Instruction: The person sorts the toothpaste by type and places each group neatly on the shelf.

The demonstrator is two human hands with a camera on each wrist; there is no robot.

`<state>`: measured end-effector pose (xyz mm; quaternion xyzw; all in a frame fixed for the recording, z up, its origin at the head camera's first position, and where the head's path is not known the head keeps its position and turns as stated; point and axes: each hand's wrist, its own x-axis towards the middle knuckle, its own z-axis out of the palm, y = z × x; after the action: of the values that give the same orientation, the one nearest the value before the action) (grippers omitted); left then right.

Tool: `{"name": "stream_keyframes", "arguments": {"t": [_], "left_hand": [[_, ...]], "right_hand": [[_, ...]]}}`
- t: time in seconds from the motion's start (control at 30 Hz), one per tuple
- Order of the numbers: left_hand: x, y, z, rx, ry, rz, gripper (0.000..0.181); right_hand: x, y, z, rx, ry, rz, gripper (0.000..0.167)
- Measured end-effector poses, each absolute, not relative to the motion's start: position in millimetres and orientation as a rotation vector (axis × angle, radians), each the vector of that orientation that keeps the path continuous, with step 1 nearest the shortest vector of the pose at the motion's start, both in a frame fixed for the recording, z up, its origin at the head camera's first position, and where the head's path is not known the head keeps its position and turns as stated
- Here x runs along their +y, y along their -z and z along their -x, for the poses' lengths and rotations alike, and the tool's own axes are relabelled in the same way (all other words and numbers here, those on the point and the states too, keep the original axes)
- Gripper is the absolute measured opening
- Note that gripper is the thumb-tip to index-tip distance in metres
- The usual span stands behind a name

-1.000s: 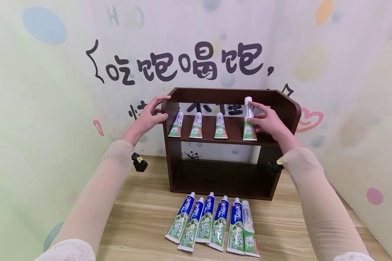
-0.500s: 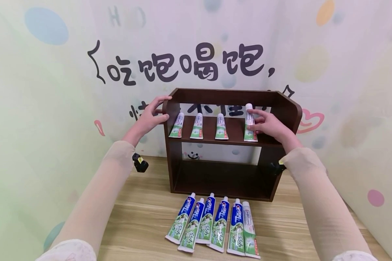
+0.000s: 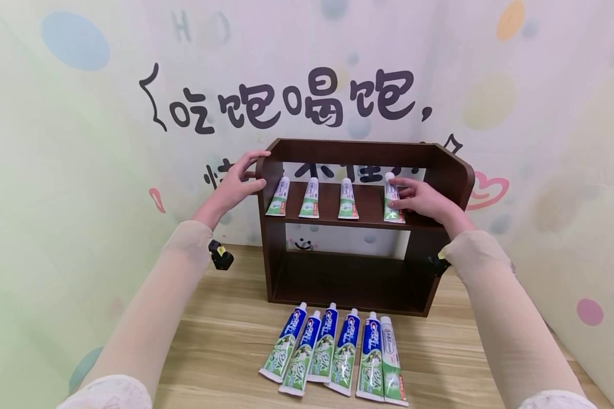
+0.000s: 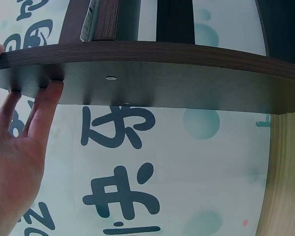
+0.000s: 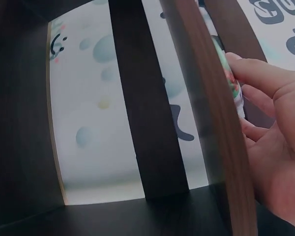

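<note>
At the upper shelf of a dark brown rack (image 3: 355, 149), my right hand (image 3: 423, 199) pinches a white-and-green toothpaste tube (image 3: 391, 205) between thumb and fingers. The tube's flat end is at the shelf's front edge, its cap toward the back. In the right wrist view, the shelf board partly hides the tube (image 5: 231, 78). To its left, several matching toothpaste tubes (image 3: 347, 201) lie in a spaced row. My left hand (image 3: 235, 183) touches the rack's left side; in the left wrist view, extended fingers (image 4: 45, 110) press the outer face of the side panel (image 4: 162, 83).
In front of the rack, several blue-and-green toothpaste tubes (image 3: 314, 349) lie on the wooden table (image 3: 210, 335), with one white-and-green tube (image 3: 391, 363) at their right end. The rack's lower shelf (image 3: 348, 278) holds nothing. A printed wall (image 3: 235, 51) stands behind.
The tube in my right hand has tipped backward, its cap sinking lower while the flat end stays near the shelf edge. My left hand keeps its place on the rack.
</note>
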<state>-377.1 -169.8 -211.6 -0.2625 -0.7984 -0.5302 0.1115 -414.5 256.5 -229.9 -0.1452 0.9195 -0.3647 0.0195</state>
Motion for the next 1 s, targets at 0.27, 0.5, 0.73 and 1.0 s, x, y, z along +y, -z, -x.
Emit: {"name": "stream_keyframes", "arguments": {"t": [0.27, 0.5, 0.73, 1.0], "left_hand": [[-171.3, 215.0, 384.2, -2.335, 1.529, 0.786, 0.06], [-175.3, 225.4, 402.1, -2.323, 1.523, 0.778, 0.06], [-176.5, 227.7, 404.4, -2.318, 1.51, 0.785, 0.058], [-176.2, 227.5, 403.6, -2.31, 1.517, 0.781, 0.058]], "right_hand": [[258.2, 232.3, 412.8, 2.823, 1.152, 0.455, 0.072], [259.8, 235.9, 413.5, 2.821, 1.159, 0.473, 0.069], [260.9, 239.4, 414.7, 2.854, 1.158, 0.47, 0.067], [259.7, 241.8, 414.1, 2.901, 1.156, 0.455, 0.067]]}}
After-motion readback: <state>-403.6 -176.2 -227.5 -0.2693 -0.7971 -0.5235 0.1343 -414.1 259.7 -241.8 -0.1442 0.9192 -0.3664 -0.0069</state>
